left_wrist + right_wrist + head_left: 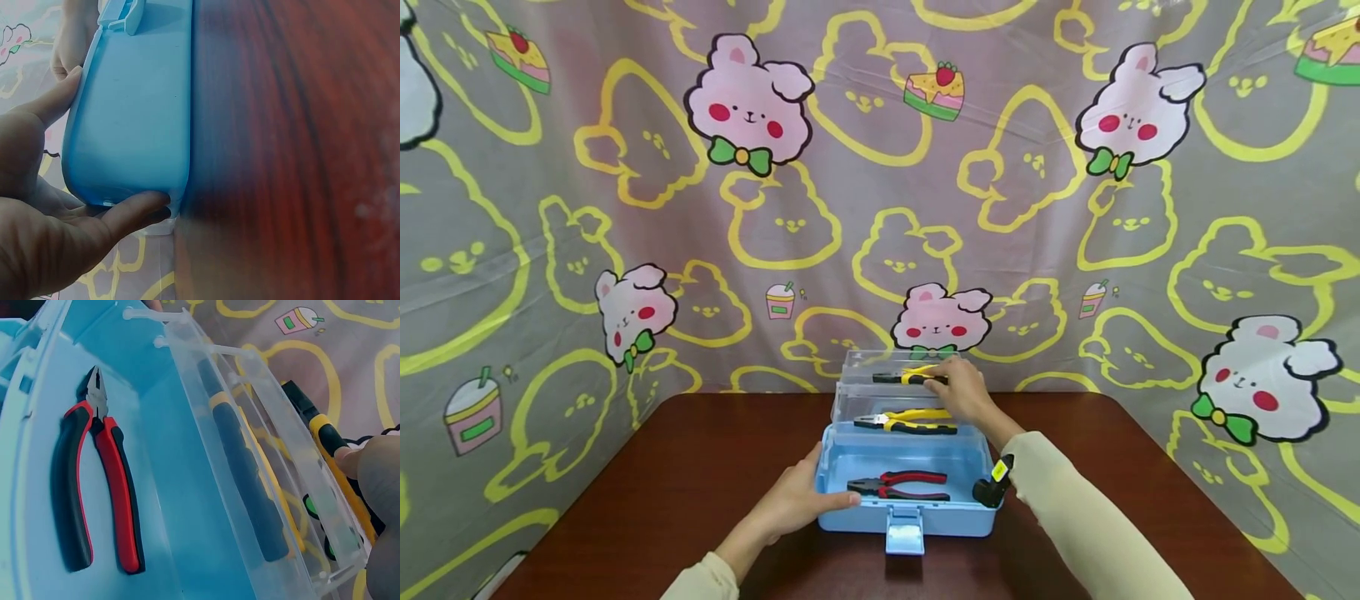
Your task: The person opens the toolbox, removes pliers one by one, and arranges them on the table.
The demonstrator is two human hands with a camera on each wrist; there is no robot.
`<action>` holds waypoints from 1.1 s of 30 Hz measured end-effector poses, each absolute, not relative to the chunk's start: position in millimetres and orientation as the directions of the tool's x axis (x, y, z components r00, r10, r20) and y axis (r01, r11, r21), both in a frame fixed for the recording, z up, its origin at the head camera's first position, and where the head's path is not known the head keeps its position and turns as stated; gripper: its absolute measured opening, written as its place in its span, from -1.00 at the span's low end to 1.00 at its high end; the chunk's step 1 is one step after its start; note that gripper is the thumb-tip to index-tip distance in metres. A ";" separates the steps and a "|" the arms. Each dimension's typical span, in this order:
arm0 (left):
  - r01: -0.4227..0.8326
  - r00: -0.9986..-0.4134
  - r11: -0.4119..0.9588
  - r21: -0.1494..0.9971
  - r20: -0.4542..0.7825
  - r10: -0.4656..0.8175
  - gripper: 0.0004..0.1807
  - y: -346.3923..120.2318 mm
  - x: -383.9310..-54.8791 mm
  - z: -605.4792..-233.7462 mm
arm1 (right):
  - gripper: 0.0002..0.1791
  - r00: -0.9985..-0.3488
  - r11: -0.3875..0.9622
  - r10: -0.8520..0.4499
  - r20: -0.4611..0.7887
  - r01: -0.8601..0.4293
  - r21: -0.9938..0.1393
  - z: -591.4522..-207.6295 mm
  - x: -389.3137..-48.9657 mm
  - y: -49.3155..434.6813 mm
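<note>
A light-blue toolbox [853, 521] stands open on the table, two clear trays raised in steps behind its main compartment. My left hand [793, 497] grips the box's left end, thumb at the front rim and fingers along the end wall [134, 181]. With my right hand [966, 392] I hold yellow-and-black pliers [913, 379] by the handles at the top tray; their dark jaws point left. Similar pliers [917, 428] lie in the middle tray. Red-and-black combination pliers [119, 481] lie on the floor of the main compartment, handles slightly spread.
The front latch [905, 537] hangs down off the box. Dark brown wooden table [700, 467] spreads around the box. Behind it hangs a patterned cloth [865, 200] with cartoon rabbits. A black device with a yellow label [996, 482] sits at the right sleeve [1067, 508].
</note>
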State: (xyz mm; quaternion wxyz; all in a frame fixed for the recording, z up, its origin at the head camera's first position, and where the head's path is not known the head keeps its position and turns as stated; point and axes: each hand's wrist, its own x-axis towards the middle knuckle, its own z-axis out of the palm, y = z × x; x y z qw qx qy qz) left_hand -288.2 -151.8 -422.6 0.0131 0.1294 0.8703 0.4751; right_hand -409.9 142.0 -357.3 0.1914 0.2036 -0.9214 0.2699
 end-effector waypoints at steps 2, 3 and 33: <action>0.210 -0.967 0.516 0.830 0.097 0.236 0.28 -151.3 -287.9 -422.0 | -0.71 -0.832 0.775 -0.272 0.483 -0.487 -0.403 -356.1 -407.3 145.3; 0.209 -0.967 0.516 0.830 0.097 0.236 0.28 -151.2 -287.8 -421.7 | -0.72 -0.828 0.774 -0.270 0.492 -0.490 -0.401 -355.2 -405.9 147.0; 0.233 -0.957 0.499 0.835 0.107 0.269 0.27 -154.5 -285.4 -422.7 | -0.71 -0.756 0.770 -0.020 0.654 -0.429 -0.473 -372.8 -392.8 246.5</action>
